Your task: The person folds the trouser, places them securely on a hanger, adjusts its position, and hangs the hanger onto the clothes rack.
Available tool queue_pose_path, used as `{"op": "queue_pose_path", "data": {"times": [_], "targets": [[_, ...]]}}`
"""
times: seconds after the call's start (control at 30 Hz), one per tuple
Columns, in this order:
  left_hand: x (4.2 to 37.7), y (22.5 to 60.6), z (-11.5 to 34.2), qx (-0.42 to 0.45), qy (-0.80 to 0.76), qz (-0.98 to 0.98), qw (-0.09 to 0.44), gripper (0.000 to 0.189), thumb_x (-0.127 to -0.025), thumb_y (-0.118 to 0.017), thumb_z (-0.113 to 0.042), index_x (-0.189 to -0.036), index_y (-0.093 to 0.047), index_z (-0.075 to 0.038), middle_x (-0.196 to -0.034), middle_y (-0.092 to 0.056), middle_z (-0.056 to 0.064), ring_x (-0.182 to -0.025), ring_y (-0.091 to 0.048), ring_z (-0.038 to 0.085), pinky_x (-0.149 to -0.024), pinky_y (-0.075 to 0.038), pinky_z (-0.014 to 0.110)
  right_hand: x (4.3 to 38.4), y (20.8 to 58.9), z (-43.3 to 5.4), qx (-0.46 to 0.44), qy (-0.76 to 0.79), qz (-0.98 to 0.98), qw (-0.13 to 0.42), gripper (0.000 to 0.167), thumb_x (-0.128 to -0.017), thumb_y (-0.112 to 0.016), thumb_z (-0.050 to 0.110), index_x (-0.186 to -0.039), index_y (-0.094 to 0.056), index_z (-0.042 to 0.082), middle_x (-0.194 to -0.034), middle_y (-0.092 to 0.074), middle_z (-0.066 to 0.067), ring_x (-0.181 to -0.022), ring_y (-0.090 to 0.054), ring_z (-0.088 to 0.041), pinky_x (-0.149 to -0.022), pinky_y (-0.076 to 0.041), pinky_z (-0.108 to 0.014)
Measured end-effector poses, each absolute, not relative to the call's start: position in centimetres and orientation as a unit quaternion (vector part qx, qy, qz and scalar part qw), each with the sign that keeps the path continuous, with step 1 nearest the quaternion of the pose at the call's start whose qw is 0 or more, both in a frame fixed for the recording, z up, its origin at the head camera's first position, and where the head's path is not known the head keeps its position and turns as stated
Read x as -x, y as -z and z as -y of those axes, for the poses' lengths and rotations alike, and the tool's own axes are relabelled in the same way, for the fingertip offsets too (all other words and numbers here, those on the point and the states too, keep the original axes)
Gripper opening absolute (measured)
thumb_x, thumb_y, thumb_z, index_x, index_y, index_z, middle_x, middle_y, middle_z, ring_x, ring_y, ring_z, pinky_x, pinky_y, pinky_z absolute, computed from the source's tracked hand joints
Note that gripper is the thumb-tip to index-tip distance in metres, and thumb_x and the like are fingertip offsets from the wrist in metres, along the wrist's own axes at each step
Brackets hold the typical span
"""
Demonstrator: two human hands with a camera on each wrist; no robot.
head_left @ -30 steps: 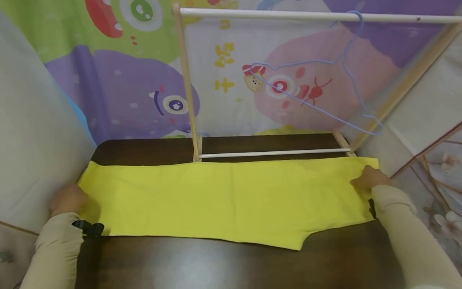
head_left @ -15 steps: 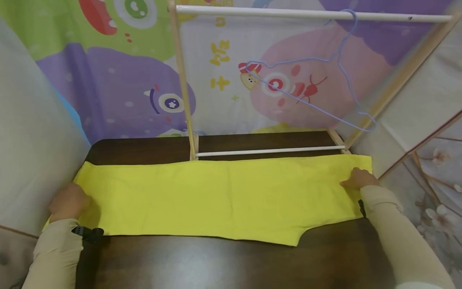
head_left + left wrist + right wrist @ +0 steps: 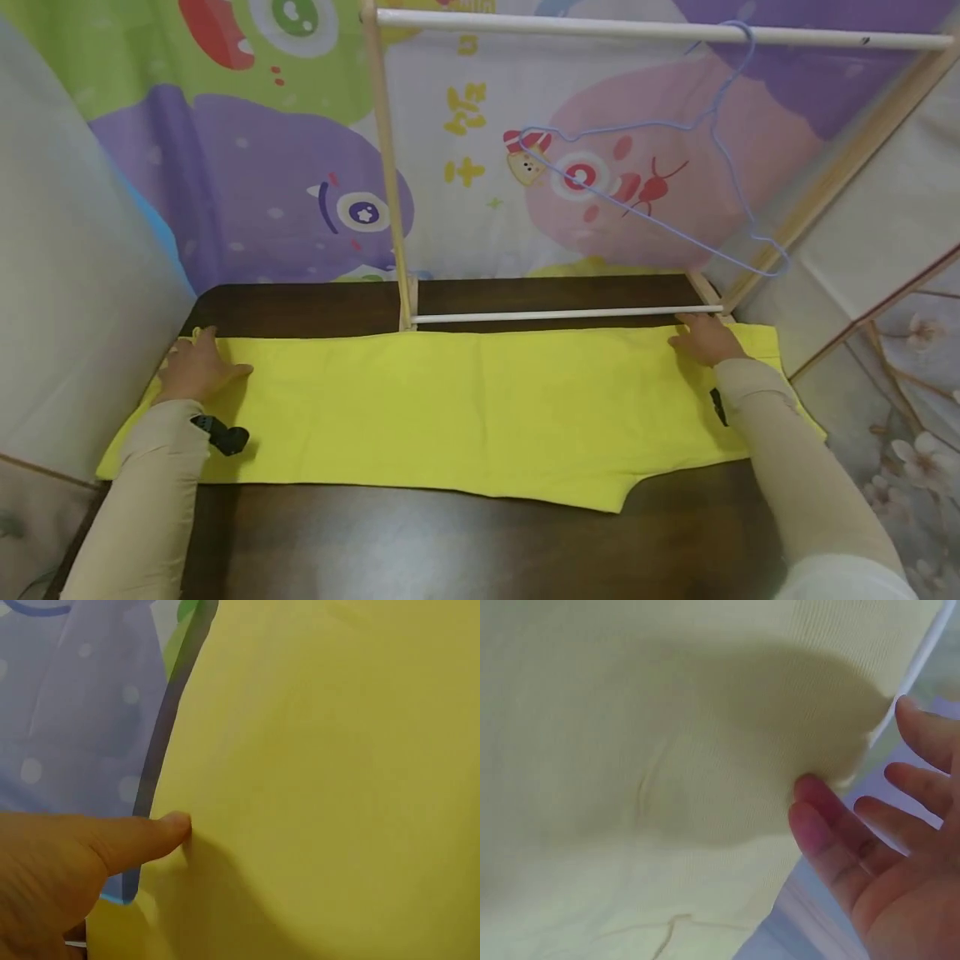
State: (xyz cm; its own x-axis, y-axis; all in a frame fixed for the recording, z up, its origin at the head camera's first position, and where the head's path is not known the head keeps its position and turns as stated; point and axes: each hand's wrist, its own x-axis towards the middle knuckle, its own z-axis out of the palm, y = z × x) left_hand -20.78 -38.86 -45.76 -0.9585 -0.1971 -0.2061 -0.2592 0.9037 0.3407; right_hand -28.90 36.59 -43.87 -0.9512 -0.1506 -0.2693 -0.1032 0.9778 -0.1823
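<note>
Yellow trousers, folded lengthwise, lie flat across the dark table, the crotch point towards me at the right. My left hand is at the far left corner with its fingers spread. In the left wrist view its straight thumb rests on the cloth; the other fingers are hidden there. At the far right edge, near the waist end, is my right hand. Its fingers are loosely extended in the right wrist view, and the fingertips touch or nearly touch the cloth.
Behind the trousers stands a wooden rack with a white top rail and a low white bar. A blue wire hanger hangs from the top rail at the right. Pale cloth walls flank the dark table.
Both hands have let go of the trouser ends and moved to the far edge, the left hand up and rightward, the right hand up and leftward. Both near end corners now lie uncovered.
</note>
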Motion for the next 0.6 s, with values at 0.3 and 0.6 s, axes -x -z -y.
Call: {"op": "queue_pose_path", "data": {"times": [0.3,0.6], "targets": [[22.2,46.3,39.6,0.094,-0.179,-0.97,0.131,0.094,-0.088,-0.062,-0.055,-0.146,-0.024,0.008,-0.14,-0.01,0.054,-0.125,-0.015,0.074,-0.092,-0.025,0.082,29.8,46.4,-35.9,0.055,0.061,-0.985,0.149,0.052,-0.096,-0.059,0.021,-0.133,-0.045,-0.013,-0.128,-0.044,-0.042,-0.114,-0.048,-0.054,-0.088,-0.048,-0.059],[22.2,46.6,41.0,0.096,-0.149,-0.984,-0.018,0.031,-0.088,-0.044,-0.006,-0.074,-0.062,0.016,-0.09,-0.061,0.04,-0.079,-0.057,0.057,-0.068,-0.047,0.062,29.3,46.2,-35.8,0.031,0.074,-0.996,0.041,0.026,-0.095,-0.05,0.006,-0.105,-0.064,-0.015,-0.104,-0.057,-0.037,-0.096,-0.056,-0.051,-0.082,-0.049,-0.059]]}}
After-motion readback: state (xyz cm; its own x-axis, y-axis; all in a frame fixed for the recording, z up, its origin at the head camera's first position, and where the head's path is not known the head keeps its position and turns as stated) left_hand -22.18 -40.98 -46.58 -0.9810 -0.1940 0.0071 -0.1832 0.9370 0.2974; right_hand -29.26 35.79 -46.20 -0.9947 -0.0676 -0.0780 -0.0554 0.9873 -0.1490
